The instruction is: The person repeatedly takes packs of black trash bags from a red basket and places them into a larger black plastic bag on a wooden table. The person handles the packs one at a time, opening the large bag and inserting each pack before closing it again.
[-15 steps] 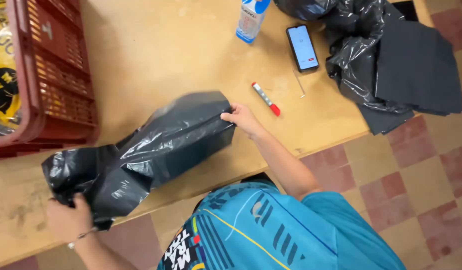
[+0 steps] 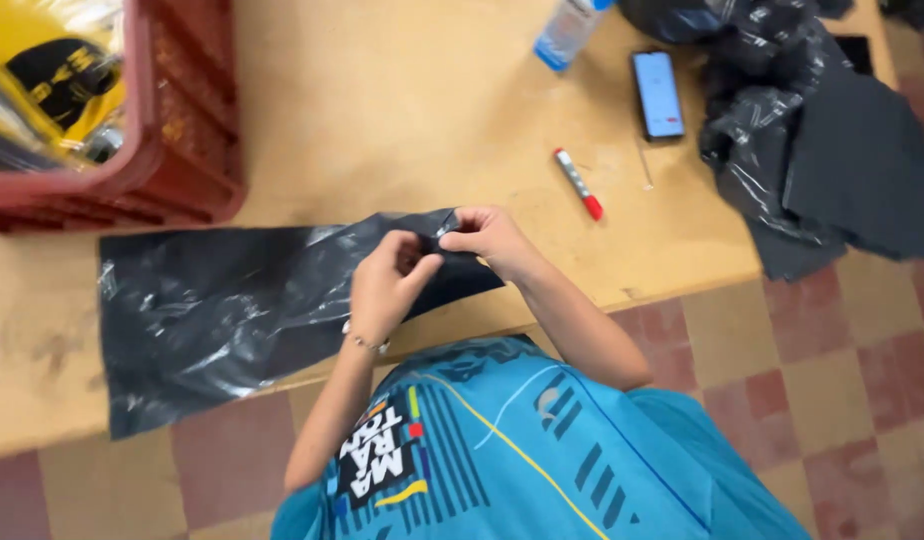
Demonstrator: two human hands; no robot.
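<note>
At the near table edge, the left hand point(image 2: 387, 285) and right hand point(image 2: 490, 238) pinch the end of a flat black plastic bag point(image 2: 232, 310), apparently to part its opening. Left of that grip, a red crate point(image 2: 182, 150) holds yellow packets point(image 2: 42, 70); beyond it lies 1 red marker point(image 2: 578, 184).

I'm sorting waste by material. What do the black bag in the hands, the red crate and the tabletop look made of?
The flat black bag, pinched at its end by the left hand and right hand, looks like thin glossy plastic film: it crinkles and glints. The red lattice-walled crate looks like moulded rigid plastic. The tan tabletop looks like matt wood or board, scuffed and stained.
</note>
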